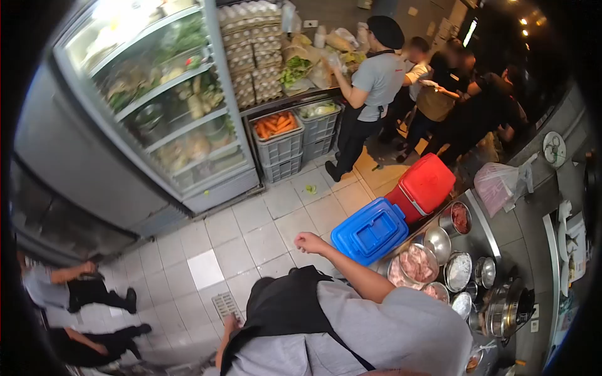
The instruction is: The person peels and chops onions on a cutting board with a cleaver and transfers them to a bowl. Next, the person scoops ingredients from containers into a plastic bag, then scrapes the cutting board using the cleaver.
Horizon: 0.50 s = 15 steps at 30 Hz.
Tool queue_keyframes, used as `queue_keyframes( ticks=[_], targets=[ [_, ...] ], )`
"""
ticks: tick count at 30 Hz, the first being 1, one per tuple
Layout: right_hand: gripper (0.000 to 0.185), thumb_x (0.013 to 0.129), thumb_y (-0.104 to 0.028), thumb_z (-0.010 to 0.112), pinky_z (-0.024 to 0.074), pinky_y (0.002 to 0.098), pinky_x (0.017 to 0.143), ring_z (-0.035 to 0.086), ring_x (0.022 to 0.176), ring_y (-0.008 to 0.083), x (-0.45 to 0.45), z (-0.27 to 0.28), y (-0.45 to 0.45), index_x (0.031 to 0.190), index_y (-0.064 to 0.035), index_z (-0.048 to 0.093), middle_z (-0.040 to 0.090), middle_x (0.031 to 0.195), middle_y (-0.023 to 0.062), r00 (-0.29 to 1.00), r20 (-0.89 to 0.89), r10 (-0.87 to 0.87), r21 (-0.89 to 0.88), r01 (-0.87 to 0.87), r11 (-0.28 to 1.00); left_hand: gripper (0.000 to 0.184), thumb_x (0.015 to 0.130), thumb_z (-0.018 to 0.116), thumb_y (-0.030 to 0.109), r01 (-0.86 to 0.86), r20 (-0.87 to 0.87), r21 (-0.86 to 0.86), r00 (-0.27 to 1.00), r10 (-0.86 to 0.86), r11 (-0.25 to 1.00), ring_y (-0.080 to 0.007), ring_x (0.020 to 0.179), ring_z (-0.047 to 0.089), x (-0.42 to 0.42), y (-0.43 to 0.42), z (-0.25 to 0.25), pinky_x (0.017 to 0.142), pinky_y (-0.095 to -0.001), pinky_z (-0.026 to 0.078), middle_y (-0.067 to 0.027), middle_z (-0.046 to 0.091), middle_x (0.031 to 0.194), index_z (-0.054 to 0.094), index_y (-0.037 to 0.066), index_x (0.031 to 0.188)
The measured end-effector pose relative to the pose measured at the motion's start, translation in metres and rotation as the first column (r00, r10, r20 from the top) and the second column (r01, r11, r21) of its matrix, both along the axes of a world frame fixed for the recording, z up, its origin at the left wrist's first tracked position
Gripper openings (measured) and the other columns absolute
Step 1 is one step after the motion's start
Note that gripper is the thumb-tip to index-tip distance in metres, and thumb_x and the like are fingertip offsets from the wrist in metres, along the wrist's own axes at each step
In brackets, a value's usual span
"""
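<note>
My right hand point(307, 242) is held out in front of me over the tiled floor, its fingers loosely curled with nothing visible in them. It is left of a blue lidded bin point(370, 232) and apart from it. Low at my left side, my left hand point(231, 323) shows only in part beside my black apron point(285, 304). Its fingers are mostly hidden. Beyond it in the view, a floor drain grate point(226, 304) is set in the tiles.
A red bin point(427, 182) adjoins the blue one. Metal bowls of raw meat point(418, 263) crowd the right counter. Ahead are a glass-door fridge point(169, 106), stacked egg trays point(254, 50) and a carrot crate point(276, 133). Several people stand ahead; others are at lower left.
</note>
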State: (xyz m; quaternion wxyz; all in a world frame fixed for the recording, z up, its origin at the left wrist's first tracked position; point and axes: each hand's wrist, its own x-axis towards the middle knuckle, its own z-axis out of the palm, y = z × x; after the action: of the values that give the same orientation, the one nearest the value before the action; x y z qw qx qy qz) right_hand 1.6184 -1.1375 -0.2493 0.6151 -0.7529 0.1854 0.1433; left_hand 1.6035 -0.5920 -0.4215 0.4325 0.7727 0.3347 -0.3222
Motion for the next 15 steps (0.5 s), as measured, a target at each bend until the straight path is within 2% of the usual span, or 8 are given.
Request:
queue_keyframes(
  ticks=[1,3,6,8,11,13,14,15],
  targets=[
    [0.018,0.095,-0.023,0.063,0.0532,0.0315,0.059,0.063,0.067,0.0143,0.03,-0.002,-0.01,0.096,-0.0056,0.067,0.068,0.083,0.0047,0.999,0.036,0.032,-0.017,-0.032,0.999,0.033,0.097,0.059,0.034,0.023,-0.047,0.012,0.999,-0.023,1.0,-0.0351,0.083,0.07,0.0,-0.006,0.015,0.074,-0.0468,0.056,-0.0204,0.07,0.085,0.069,0.006,0.109],
    [0.017,0.097,-0.02,0.063,0.0538,0.032,0.062,0.064,0.071,0.0146,0.086,0.013,-0.031,0.101,-0.0048,0.067,0.069,0.085,0.0047,0.983,0.12,0.136,-0.211,-0.109,0.972,0.031,0.096,0.059,0.033,0.119,-0.102,0.029,0.988,-0.116,0.992,-0.0344,0.081,0.069,0.009,-0.027,0.031,0.073,-0.0461,0.056,-0.0201,0.071,0.086,0.068,0.005,0.106],
    [0.018,0.098,-0.019,0.064,0.0545,0.0322,0.065,0.065,0.075,0.0145,0.161,0.05,-0.065,0.109,-0.0045,0.067,0.07,0.09,0.0045,0.981,0.157,0.112,0.018,-0.116,0.993,0.028,0.096,0.06,0.032,0.304,-0.116,0.04,0.947,-0.298,0.952,-0.0333,0.079,0.069,0.053,-0.075,0.038,0.07,-0.0451,0.056,-0.0197,0.071,0.086,0.068,0.005,0.102],
    [0.02,0.099,-0.019,0.063,0.0547,0.0319,0.066,0.065,0.077,0.0139,0.205,0.052,-0.102,0.112,-0.0046,0.067,0.07,0.092,0.0043,0.98,0.166,0.108,0.026,-0.113,0.993,0.027,0.096,0.06,0.031,0.5,-0.065,0.072,0.866,-0.496,0.863,-0.0326,0.077,0.069,0.091,-0.107,0.031,0.069,-0.0444,0.056,-0.0195,0.071,0.086,0.067,0.005,0.1],
    [0.022,0.1,-0.02,0.064,0.0545,0.0299,0.067,0.065,0.079,0.0122,0.265,0.057,-0.157,0.116,-0.0057,0.066,0.07,0.096,0.0037,0.975,0.208,0.076,0.067,-0.092,0.994,0.025,0.096,0.061,0.029,0.798,0.074,0.245,0.551,-0.832,0.55,-0.0315,0.075,0.069,0.163,-0.146,0.014,0.067,-0.0434,0.056,-0.0191,0.071,0.086,0.066,0.004,0.096],
    [0.022,0.1,-0.019,0.064,0.0539,0.0278,0.067,0.065,0.08,0.0111,0.302,0.091,-0.199,0.116,-0.0052,0.066,0.07,0.097,0.0043,0.986,0.156,0.053,0.032,-0.059,0.998,0.025,0.096,0.061,0.028,0.852,0.147,0.412,0.287,-0.947,0.323,-0.0308,0.074,0.069,0.232,-0.177,0.001,0.065,-0.0427,0.056,-0.0188,0.071,0.087,0.065,0.004,0.093],
    [0.022,0.1,-0.019,0.064,0.0533,0.0269,0.067,0.065,0.08,0.0108,0.32,0.101,-0.22,0.116,-0.0047,0.066,0.07,0.097,0.0041,0.991,0.135,0.012,0.05,-0.019,0.999,0.024,0.095,0.062,0.028,0.835,0.172,0.489,0.191,-0.966,0.252,-0.0304,0.073,0.069,0.273,-0.196,-0.004,0.064,-0.0424,0.056,-0.0187,0.071,0.087,0.065,0.004,0.092],
    [0.022,0.1,-0.019,0.064,0.0526,0.026,0.067,0.065,0.08,0.0106,0.336,0.11,-0.24,0.116,-0.0042,0.065,0.07,0.097,0.0039,0.993,0.113,-0.029,0.065,0.021,0.998,0.024,0.095,0.062,0.027,0.814,0.211,0.521,0.167,-0.963,0.256,-0.03,0.072,0.069,0.316,-0.217,-0.006,0.064,-0.042,0.056,-0.0185,0.071,0.087,0.065,0.004,0.09]
  ],
)
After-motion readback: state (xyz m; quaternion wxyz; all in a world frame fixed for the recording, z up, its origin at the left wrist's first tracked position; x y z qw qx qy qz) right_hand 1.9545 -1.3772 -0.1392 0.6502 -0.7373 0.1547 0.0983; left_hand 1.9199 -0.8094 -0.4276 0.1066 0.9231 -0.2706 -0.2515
